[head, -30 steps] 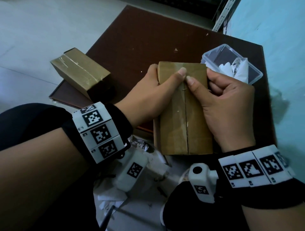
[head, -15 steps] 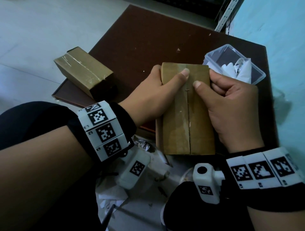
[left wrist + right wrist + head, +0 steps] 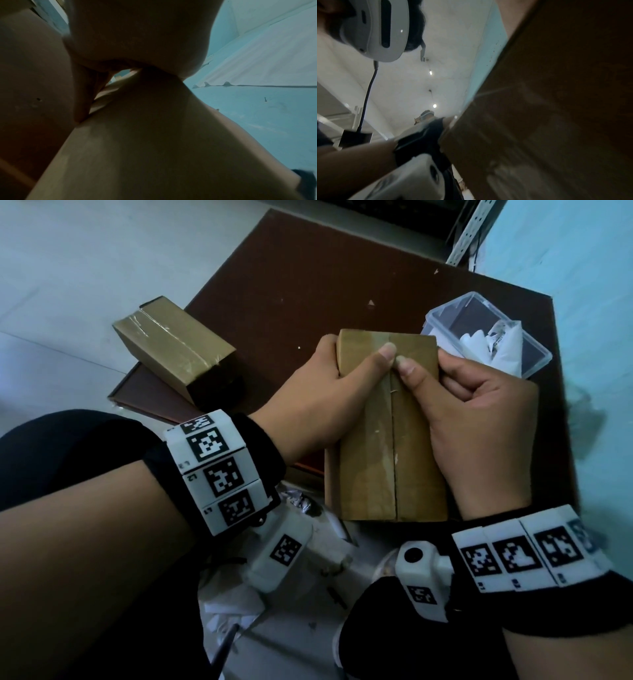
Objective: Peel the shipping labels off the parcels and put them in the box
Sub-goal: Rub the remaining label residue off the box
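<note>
A brown taped cardboard parcel [image 3: 376, 467] is held over the near edge of the dark brown table [image 3: 325, 278]. My left hand [image 3: 329, 402] grips its left side, thumb lying across the top face. My right hand [image 3: 479, 419] grips the right side, its thumb tip pressed on the centre seam close to the left thumb. No label shows on the upper face. The clear plastic box [image 3: 486, 333] at the right holds crumpled white labels [image 3: 500, 347]. In the right wrist view the parcel [image 3: 556, 121] fills the right half.
A second taped parcel [image 3: 178, 347] lies at the table's left edge, overhanging it. Crumpled paper scraps [image 3: 233, 607] litter the floor between my knees. A pale blue wall [image 3: 596, 371] runs close along the table's right side.
My right thumb slid down the seam half a second ago and has come back up beside the left thumb. The parcel stays in both hands.
</note>
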`<state>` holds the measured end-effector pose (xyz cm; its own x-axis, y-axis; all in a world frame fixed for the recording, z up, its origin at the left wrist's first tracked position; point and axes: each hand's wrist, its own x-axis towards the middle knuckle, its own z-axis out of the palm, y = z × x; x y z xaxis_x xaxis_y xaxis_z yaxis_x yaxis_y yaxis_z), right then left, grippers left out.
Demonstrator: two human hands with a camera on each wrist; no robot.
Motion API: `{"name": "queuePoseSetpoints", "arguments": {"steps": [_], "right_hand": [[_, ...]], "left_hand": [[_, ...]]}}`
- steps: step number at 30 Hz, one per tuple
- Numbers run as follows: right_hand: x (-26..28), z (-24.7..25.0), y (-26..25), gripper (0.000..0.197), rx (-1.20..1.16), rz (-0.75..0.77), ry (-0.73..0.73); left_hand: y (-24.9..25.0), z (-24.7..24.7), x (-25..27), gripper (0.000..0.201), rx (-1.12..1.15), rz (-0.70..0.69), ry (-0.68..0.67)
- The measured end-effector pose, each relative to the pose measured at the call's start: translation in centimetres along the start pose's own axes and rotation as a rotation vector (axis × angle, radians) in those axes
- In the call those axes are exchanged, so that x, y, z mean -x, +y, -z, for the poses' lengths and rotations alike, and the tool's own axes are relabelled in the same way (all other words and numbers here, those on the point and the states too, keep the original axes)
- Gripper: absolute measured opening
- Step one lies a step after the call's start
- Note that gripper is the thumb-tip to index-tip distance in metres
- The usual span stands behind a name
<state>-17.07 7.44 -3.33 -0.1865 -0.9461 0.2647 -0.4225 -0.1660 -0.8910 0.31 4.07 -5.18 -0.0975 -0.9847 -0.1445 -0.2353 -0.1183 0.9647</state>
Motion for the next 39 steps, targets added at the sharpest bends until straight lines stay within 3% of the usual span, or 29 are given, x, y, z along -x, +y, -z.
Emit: {"name": "queuePoseSetpoints", "arguments": {"steps": [4, 9, 14, 19, 25, 29, 31, 33, 36, 39], "right_hand": [[-0.1, -0.2, -0.1, 0.035, 0.067, 0.074, 0.001], [-0.7, 0.4, 0.7, 0.035, 0.097, 0.070, -0.037], [-0.8, 0.6, 0.7, 0.034, 0.082, 0.031, -0.042], [-0.7, 0.4, 0.6, 0.058, -0.009, -0.042, -0.069], [-1.3, 0.8, 1.1, 0.044, -0.105, -0.151, -0.060], [-1.1, 1.0, 1.0, 0.025, -0.129, -0.138, -0.007], [-0.7, 1.0, 0.5, 0.019, -0.121, -0.114, -0.035], [-0.6, 0.9, 0.5, 0.024, -0.126, -0.102, -0.048], [-0.9, 0.8, 0.9, 0.049, -0.136, -0.089, -0.061], [-1.1, 1.1, 1.1, 0.047, -0.177, -0.112, -0.057]], "left_hand": [[-0.2, 0.2, -0.6, 0.080, 0.027, -0.015, -0.001], [-0.8, 0.3, -1.2, 0.096, 0.072, -0.001, -0.020], [-0.7, 0.1, -1.3, 0.099, 0.077, 0.005, -0.032], [-0.9, -0.2, -1.2, 0.097, 0.076, 0.016, -0.016], [-0.6, 0.1, -0.7, 0.089, 0.057, 0.058, -0.033], [0.1, 0.0, -0.1, 0.064, 0.018, 0.057, -0.006], [0.4, -0.2, 0.2, 0.061, 0.006, 0.039, 0.008], [0.6, -0.2, 0.4, 0.064, 0.002, 0.036, 0.022], [0.7, -0.2, 0.6, 0.063, -0.002, 0.056, 0.025], [0.9, 0.2, 0.6, 0.060, 0.001, 0.045, 0.035]]}}
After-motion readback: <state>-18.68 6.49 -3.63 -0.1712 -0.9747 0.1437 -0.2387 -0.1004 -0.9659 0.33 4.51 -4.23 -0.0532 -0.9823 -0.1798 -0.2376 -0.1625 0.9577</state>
